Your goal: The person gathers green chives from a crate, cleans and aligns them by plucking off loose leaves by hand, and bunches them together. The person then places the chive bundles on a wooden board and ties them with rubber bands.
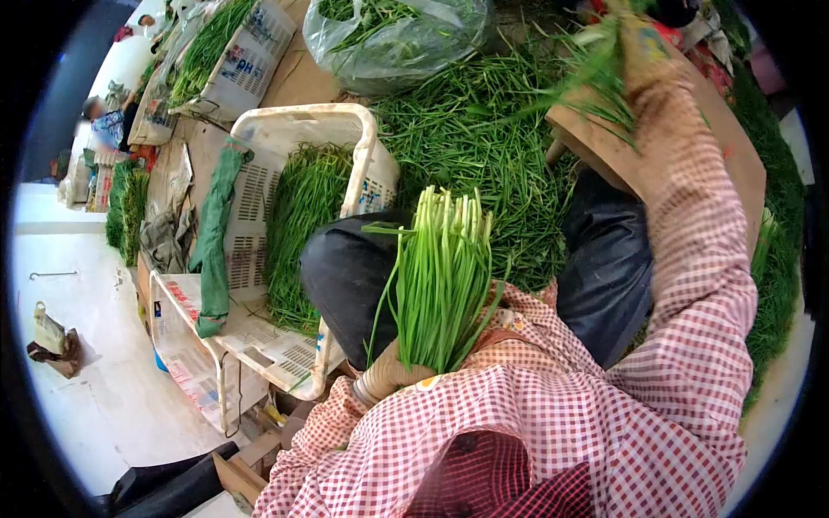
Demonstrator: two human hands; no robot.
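My left hand (390, 377), in a pale work glove, is closed around the lower part of a thick bunch of garlic chives (445, 276). The bunch stands upright before my chest, its pale cut ends at the top and its green leaves hanging down. Farther off, at the upper right, my gloved right hand (643, 56) is raised over the corner of a wooden board (712, 138). Loose garlic chives (600, 82) stick out from that hand, blurred by motion; its fingers are hard to make out.
Loose green leaves (466, 129) cover the floor between my knees. To the left stands a white plastic basket (367, 160) with chives inside and a green cloth (218, 233) over its side. Beyond are a clear plastic bag (406, 52) of greens, another crate (250, 60) and a person (108, 125).
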